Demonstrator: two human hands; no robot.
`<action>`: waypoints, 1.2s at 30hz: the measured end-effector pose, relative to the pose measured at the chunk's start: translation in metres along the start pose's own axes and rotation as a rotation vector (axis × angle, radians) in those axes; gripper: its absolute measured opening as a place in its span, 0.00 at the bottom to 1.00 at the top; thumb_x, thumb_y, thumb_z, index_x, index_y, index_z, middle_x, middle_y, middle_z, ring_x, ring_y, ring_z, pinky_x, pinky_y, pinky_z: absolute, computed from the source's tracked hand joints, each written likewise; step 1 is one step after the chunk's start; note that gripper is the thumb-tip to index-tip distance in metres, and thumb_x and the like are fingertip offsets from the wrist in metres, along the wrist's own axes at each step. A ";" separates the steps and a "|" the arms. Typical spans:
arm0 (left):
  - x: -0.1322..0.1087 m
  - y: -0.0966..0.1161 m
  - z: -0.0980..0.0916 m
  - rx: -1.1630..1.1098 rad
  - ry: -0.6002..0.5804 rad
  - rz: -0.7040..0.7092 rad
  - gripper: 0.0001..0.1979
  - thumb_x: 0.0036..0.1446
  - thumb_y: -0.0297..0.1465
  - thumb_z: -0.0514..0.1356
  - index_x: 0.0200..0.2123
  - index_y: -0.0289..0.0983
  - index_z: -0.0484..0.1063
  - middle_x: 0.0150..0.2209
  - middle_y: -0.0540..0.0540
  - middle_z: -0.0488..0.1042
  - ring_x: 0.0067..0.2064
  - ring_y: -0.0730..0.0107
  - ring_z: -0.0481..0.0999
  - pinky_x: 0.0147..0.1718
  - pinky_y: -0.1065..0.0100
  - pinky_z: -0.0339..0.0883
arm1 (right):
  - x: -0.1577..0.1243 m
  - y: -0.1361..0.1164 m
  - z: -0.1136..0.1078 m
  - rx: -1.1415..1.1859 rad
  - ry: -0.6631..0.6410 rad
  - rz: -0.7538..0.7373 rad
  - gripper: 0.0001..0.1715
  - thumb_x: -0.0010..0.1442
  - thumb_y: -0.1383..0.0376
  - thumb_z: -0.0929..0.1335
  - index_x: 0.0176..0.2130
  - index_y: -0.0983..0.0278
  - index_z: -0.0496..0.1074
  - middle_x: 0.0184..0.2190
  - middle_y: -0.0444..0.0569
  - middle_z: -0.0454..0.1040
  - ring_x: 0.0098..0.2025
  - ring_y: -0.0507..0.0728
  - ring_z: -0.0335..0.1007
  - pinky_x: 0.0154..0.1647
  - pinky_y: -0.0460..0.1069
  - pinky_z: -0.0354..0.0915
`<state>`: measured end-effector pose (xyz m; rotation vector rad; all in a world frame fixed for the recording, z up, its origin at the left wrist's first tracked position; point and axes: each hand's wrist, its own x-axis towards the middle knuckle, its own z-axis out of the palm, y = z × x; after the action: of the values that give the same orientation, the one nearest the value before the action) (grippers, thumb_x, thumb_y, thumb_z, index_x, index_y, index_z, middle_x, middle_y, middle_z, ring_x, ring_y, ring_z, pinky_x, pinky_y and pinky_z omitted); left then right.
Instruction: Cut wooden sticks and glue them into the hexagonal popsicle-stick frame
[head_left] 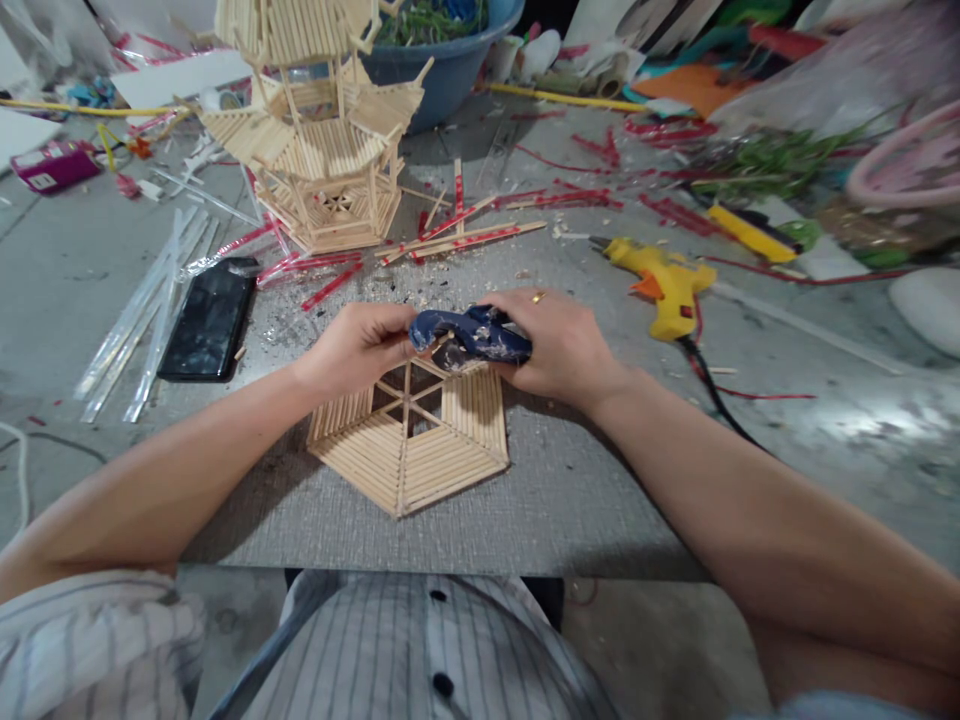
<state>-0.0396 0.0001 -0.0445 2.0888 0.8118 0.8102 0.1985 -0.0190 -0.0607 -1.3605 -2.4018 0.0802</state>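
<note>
My right hand [559, 345] is wrapped round a blue hand cutter [491, 335], its surface smeared with pale residue and a dark part showing below. My left hand [360, 345] is closed in a pinch right at the cutter's left end; what its fingertips hold, if anything, is hidden. Under both hands a hexagonal panel of thin wooden sticks [405, 470] lies flat on the grey table. Open triangles and crossing spokes fill its middle. The hands and the cutter cover its far edge.
A tiered stick pagoda [322, 150] stands at the back left, before a blue basin [450, 70]. Wooden sticks with red wrapping [465, 238] lie beyond my hands. A black phone [208, 320] and clear glue sticks [154, 310] are left; a yellow glue gun [664, 285] with its cord is right.
</note>
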 end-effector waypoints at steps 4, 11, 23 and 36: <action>0.000 0.000 0.000 0.018 -0.004 -0.020 0.09 0.55 0.34 0.59 0.28 0.35 0.73 0.24 0.52 0.70 0.27 0.78 0.68 0.27 0.76 0.63 | 0.000 0.001 0.002 -0.011 0.004 -0.001 0.24 0.53 0.63 0.66 0.50 0.61 0.68 0.46 0.57 0.76 0.49 0.68 0.72 0.50 0.61 0.65; 0.001 0.000 0.000 -0.014 -0.014 -0.042 0.09 0.55 0.34 0.59 0.27 0.35 0.72 0.23 0.52 0.70 0.27 0.78 0.67 0.27 0.76 0.64 | 0.000 0.002 0.002 -0.047 0.006 -0.004 0.24 0.51 0.63 0.66 0.49 0.61 0.70 0.44 0.55 0.77 0.46 0.67 0.73 0.47 0.60 0.66; 0.001 0.001 0.001 -0.065 -0.031 -0.073 0.08 0.54 0.32 0.60 0.27 0.34 0.74 0.24 0.51 0.73 0.29 0.76 0.71 0.31 0.75 0.68 | -0.001 0.001 0.002 -0.068 -0.007 0.013 0.23 0.50 0.64 0.66 0.47 0.61 0.71 0.42 0.55 0.78 0.43 0.66 0.73 0.44 0.58 0.66; -0.001 0.003 0.001 -0.088 -0.020 -0.093 0.06 0.52 0.29 0.60 0.26 0.34 0.71 0.23 0.52 0.70 0.27 0.78 0.68 0.28 0.75 0.66 | -0.001 0.001 0.005 -0.130 -0.037 0.060 0.20 0.50 0.64 0.66 0.44 0.63 0.70 0.36 0.56 0.77 0.38 0.66 0.73 0.35 0.55 0.65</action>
<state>-0.0386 -0.0024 -0.0425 1.9645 0.8408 0.7602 0.1980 -0.0193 -0.0657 -1.5022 -2.4339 -0.0357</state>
